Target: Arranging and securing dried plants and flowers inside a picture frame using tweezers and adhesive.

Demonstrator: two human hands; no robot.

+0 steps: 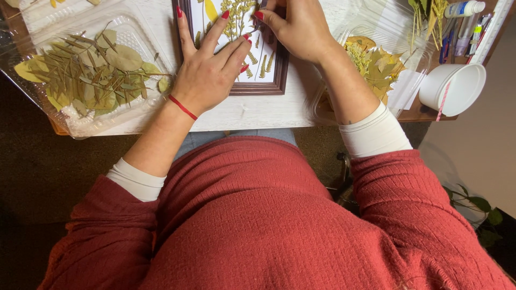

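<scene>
A dark brown picture frame (258,87) lies on the white table (252,111), with pressed yellow flowers and small fern sprigs (252,56) laid on its white backing. My left hand (208,70) rests flat on the frame's left part, fingers spread, a red string around the wrist. My right hand (298,27) is over the frame's upper right side, its fingers pinched on a thin dark tool (262,6) whose tip points at the sprigs.
A clear plastic tray (80,126) of dried green leaves sits at the left. Another clear tray (322,110) with yellow dried leaves lies at the right, beside a white cup (452,88). Pens and a glue bottle (463,8) lie at the far right.
</scene>
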